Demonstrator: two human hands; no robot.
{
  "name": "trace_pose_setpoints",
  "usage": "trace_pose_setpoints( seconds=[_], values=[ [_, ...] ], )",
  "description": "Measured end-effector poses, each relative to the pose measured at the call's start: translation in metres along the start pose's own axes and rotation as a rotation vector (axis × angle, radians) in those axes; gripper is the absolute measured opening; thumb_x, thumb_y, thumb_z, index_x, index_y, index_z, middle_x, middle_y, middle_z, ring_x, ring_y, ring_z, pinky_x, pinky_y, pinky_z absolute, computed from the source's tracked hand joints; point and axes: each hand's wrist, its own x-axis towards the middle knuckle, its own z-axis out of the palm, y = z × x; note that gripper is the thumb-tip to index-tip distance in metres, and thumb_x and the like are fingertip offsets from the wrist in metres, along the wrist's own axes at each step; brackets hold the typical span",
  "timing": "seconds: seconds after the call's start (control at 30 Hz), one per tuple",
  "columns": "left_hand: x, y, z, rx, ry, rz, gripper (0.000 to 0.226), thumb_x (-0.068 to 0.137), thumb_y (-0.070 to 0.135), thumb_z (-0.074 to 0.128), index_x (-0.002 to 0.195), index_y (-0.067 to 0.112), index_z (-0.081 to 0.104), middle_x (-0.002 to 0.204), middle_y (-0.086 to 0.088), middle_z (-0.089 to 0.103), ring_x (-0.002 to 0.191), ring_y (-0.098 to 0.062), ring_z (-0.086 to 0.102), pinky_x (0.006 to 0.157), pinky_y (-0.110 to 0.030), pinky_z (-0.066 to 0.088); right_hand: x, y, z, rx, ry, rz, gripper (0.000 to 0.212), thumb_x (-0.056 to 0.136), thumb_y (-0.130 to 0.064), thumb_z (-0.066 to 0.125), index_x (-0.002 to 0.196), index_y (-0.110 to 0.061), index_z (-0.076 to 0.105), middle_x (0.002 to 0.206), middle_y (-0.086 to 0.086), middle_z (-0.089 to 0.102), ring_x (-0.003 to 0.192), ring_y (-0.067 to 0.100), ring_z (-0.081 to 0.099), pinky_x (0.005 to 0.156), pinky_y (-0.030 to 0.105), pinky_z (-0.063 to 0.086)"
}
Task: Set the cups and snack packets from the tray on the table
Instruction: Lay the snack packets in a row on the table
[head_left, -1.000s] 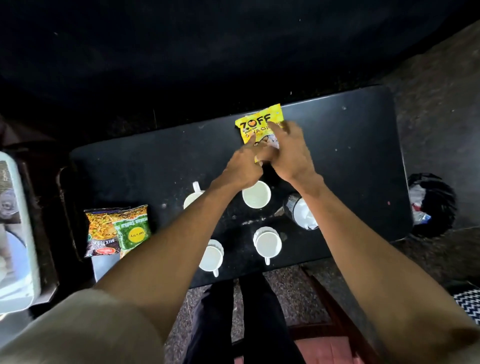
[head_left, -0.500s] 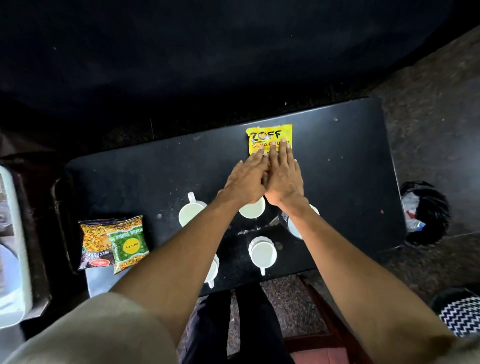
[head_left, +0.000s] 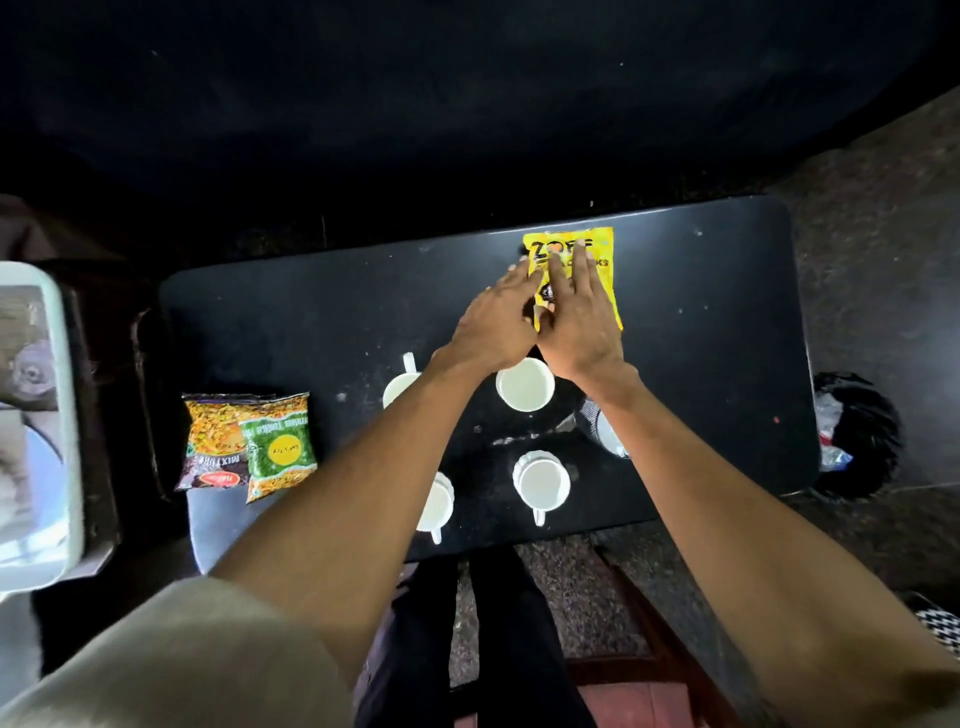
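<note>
A second ago we had the yellow packet (head_left: 605, 260) pinched up off the table (head_left: 311, 322); now it lies flat at about one o'clock, near the far edge. Both our left hand (head_left: 496, 322) and right hand (head_left: 579, 317) rest open, fingers spread, pressing it smooth and gripping nothing. So we judge this packet placed. White cups (head_left: 524, 384) stand at the centre and toward six o'clock. Two more snack packets (head_left: 249, 441) wait at nine o'clock, overlapping on what we take for the tray (head_left: 208, 530), probably next to move
</note>
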Motion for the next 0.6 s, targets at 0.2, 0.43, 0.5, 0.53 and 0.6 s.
trace_pose_setpoints(
  seconds=[0.2,0.43,0.5,0.53,0.6],
  values=[
    [-0.062,-0.044,-0.035,-0.105,0.216,-0.118,0.068,0.092,-0.001,0.048,0.156,0.009,0.025,0.165,-0.008,0.022,0.153,-0.017,0.017,0.125,-0.027,0.012,-0.019,-0.092,0.007,0.021,-0.073,-0.222,0.074,0.097,-0.022,0.051,0.158,-0.005,0.013,0.166,0.022,0.007,0.155,0.032,0.008,0.125,0.041,0.015],
    [-0.177,-0.108,-0.07,-0.2,0.484,-0.246,0.06,0.075,-0.007,0.051,0.135,0.001,0.055,0.134,-0.016,0.062,0.127,-0.028,0.056,0.112,-0.031,0.04,-0.068,-0.2,0.049,-0.001,-0.203,-0.373,0.079,0.087,-0.01,0.063,0.156,-0.008,0.024,0.162,0.02,0.021,0.149,0.035,0.025,0.116,0.044,0.033],
    [-0.208,-0.128,-0.069,-0.149,0.571,-0.375,0.055,0.073,-0.006,0.053,0.126,0.002,0.06,0.125,-0.018,0.065,0.119,-0.033,0.058,0.103,-0.037,0.048,-0.084,-0.224,0.066,0.007,-0.245,-0.408,0.071,0.086,-0.008,0.061,0.152,-0.007,0.033,0.151,0.019,0.035,0.136,0.037,0.04,0.107,0.044,0.042],
    [-0.223,-0.139,-0.068,-0.126,0.593,-0.472,0.056,0.073,-0.005,0.053,0.128,0.003,0.06,0.128,-0.017,0.063,0.122,-0.034,0.055,0.102,-0.04,0.048,-0.091,-0.234,0.075,0.012,-0.275,-0.418,0.07,0.085,-0.008,0.062,0.15,-0.007,0.036,0.145,0.017,0.04,0.13,0.036,0.044,0.103,0.045,0.046],
    [-0.25,-0.161,-0.062,-0.116,0.638,-0.644,0.055,0.071,-0.005,0.053,0.125,0.006,0.061,0.126,-0.015,0.062,0.121,-0.035,0.053,0.097,-0.045,0.05,-0.101,-0.25,0.094,0.013,-0.344,-0.415,0.076,0.081,-0.011,0.069,0.149,-0.007,0.036,0.14,0.015,0.044,0.126,0.035,0.047,0.101,0.046,0.048]
  ],
)
